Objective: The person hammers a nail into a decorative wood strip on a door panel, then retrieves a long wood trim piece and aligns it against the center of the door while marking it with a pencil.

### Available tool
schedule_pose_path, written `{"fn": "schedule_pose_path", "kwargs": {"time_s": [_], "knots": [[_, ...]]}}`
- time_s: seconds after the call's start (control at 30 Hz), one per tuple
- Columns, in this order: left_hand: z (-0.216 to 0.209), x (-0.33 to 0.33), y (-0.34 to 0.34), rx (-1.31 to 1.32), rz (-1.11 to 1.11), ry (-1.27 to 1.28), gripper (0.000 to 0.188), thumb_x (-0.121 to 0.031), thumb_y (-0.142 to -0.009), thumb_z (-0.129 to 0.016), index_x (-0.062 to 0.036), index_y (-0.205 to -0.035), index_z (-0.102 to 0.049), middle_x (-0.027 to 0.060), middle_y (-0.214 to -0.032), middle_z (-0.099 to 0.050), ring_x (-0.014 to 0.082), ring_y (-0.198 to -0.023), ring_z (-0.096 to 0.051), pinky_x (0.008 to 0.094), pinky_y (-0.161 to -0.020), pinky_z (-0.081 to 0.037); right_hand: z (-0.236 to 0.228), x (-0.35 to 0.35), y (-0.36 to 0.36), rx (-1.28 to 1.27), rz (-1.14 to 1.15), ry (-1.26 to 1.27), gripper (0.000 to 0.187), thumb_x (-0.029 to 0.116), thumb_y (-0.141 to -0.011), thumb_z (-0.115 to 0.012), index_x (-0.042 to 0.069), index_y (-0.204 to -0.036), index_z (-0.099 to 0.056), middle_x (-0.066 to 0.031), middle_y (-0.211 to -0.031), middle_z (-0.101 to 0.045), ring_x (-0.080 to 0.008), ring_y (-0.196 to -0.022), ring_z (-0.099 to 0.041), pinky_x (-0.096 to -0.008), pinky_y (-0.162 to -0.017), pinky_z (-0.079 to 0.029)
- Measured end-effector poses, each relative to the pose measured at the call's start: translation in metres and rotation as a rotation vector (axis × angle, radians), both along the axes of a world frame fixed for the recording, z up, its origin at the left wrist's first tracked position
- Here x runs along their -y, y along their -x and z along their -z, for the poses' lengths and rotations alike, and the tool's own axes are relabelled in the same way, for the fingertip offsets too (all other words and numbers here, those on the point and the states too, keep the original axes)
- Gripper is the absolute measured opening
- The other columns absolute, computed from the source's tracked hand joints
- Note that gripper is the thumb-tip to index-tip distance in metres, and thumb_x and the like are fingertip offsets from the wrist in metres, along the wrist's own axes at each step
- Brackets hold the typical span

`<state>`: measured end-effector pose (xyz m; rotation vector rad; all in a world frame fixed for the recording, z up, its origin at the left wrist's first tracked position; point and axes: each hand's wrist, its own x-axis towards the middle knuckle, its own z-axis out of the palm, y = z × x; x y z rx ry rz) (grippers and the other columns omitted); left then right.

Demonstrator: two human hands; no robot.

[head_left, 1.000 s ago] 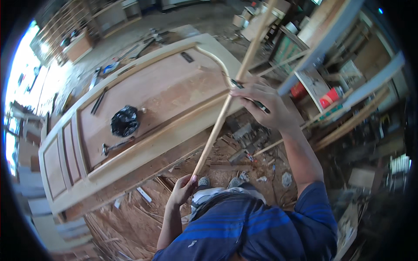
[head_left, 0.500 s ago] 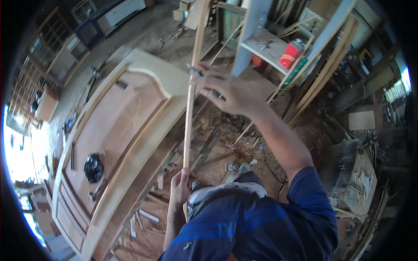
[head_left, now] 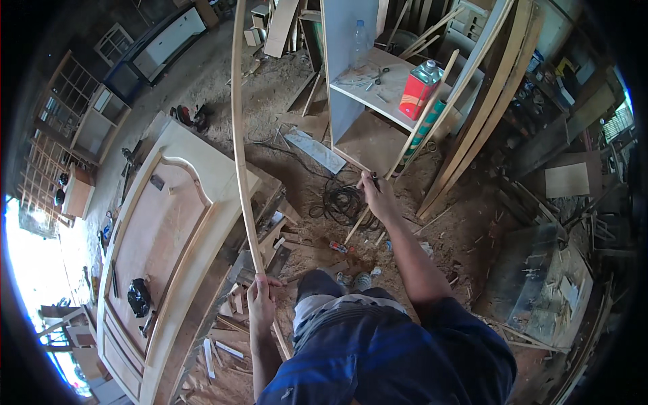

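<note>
My left hand (head_left: 262, 301) is wrapped round a long thin wooden strip (head_left: 244, 179), gripping it near its lower end. The strip rises past the top of the view and bends gently. Away from the strip, on the right, my right hand (head_left: 380, 197) is closed on a slim dark pen (head_left: 375, 178). Left of the strip lies a big pale wooden panel (head_left: 179, 202) with a curved raised frame. On the panel rest a black plastic bundle (head_left: 139, 298) and what looks like a hammer (head_left: 148, 323).
A grey shelf unit (head_left: 385, 101) at the far right bears a red can (head_left: 419, 91), a clear bottle (head_left: 360, 40) and scissors. Long boards (head_left: 482, 115) lean beside it. Black cable (head_left: 337, 202) and wood scraps litter the floor. A worn bench (head_left: 533, 283) stands right.
My right hand has come off the strip and moved right and nearer, keeping the pen. The strip's upper part has swung left, still in my left hand.
</note>
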<state>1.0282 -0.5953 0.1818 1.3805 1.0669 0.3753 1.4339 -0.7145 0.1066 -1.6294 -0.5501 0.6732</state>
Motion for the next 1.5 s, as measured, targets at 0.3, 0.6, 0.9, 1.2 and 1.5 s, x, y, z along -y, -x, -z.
{"fn": "schedule_pose_path", "kwargs": {"time_s": [0.3,0.6,0.9,1.2,1.5], "knots": [[0.048,-0.034,-0.085,0.102,-0.069,0.122,0.068,-0.062,-0.112,-0.039,-0.0029,-0.093,-0.066,-0.0039,-0.059,-0.045,0.0063,-0.050,-0.042,0.0252,-0.046,-0.033,0.157,0.033,-0.107,0.070,0.476,0.423,0.037,0.034,-0.093,-0.080,-0.002,-0.094,-0.074,-0.0109,-0.084,-0.072,-0.0206,-0.079,-0.066,-0.0414,-0.072,-0.048],[0.055,-0.048,-0.124,0.118,-0.243,0.011,0.066,-0.058,-0.114,-0.041,-0.0014,-0.094,-0.068,-0.0052,-0.057,-0.042,0.0060,-0.048,-0.037,0.0264,-0.046,-0.032,0.316,0.033,-0.266,0.195,0.286,0.787,0.043,0.040,-0.091,-0.074,0.000,-0.107,-0.078,-0.0214,-0.103,-0.077,-0.0376,-0.098,-0.072,-0.0488,-0.086,-0.055],[0.037,0.000,-0.141,0.123,-0.410,-0.074,0.064,-0.056,-0.114,-0.042,0.0003,-0.097,-0.066,-0.0031,-0.058,-0.044,0.0077,-0.045,-0.039,0.0267,-0.043,-0.034,0.307,-0.016,-0.332,0.139,0.244,1.152,0.059,0.055,-0.097,-0.064,0.000,-0.114,-0.079,-0.0277,-0.117,-0.075,-0.0457,-0.114,-0.071,-0.0539,-0.093,-0.058],[0.011,0.014,-0.183,0.106,-0.515,-0.059,0.066,-0.056,-0.114,-0.041,0.0009,-0.099,-0.070,-0.0045,-0.059,-0.047,0.0053,-0.051,-0.043,0.0248,-0.050,-0.037,0.303,0.007,-0.282,0.265,0.305,0.952,0.060,0.054,-0.101,-0.056,0.000,-0.115,-0.079,-0.0264,-0.113,-0.077,-0.0444,-0.107,-0.074,-0.0528,-0.092,-0.058],[-0.021,0.013,-0.156,0.068,-0.596,-0.179,0.058,-0.052,-0.114,-0.047,-0.0011,-0.099,-0.072,-0.0082,-0.063,-0.046,0.0018,-0.056,-0.040,0.0221,-0.053,-0.032,0.223,-0.061,-0.190,0.471,-0.218,0.122,0.031,0.038,-0.102,-0.073,0.007,-0.105,-0.078,-0.0070,-0.094,-0.075,-0.0220,-0.088,-0.069,-0.0388,-0.083,-0.053]]}}
